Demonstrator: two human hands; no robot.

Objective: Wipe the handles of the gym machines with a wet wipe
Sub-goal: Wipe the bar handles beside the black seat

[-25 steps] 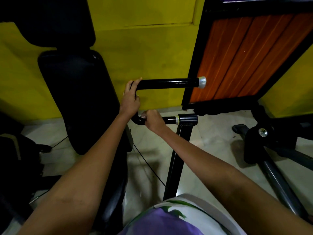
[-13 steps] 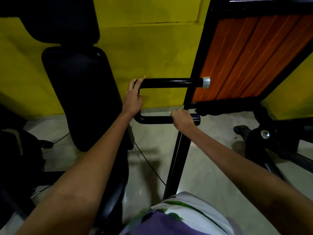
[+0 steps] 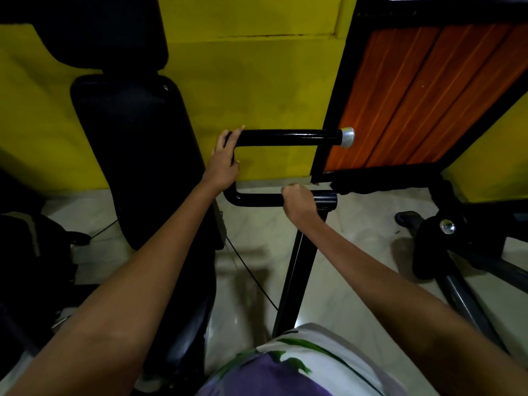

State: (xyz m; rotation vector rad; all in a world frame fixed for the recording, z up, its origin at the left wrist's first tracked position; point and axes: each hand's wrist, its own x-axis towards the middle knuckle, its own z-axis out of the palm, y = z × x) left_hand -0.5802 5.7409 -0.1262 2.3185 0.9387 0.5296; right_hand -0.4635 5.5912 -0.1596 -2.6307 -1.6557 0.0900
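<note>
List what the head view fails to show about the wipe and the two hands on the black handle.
- Wet wipe: not visible; the right hand, curled round the lower bar, would cover it.
- Right fingers: hidden behind the fist.
- Left hand grip at the handle's bend: its palm side faces away.
- Upper bar cleanliness: too dark to judge.

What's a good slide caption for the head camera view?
Left hand steadies the U-shaped handle's bend while right hand grips its lower bar.

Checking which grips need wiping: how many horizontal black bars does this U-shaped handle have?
2. The upper bar runs to a silver end cap, left hand at its bend. The lower bar is gripped by the right hand.
</note>
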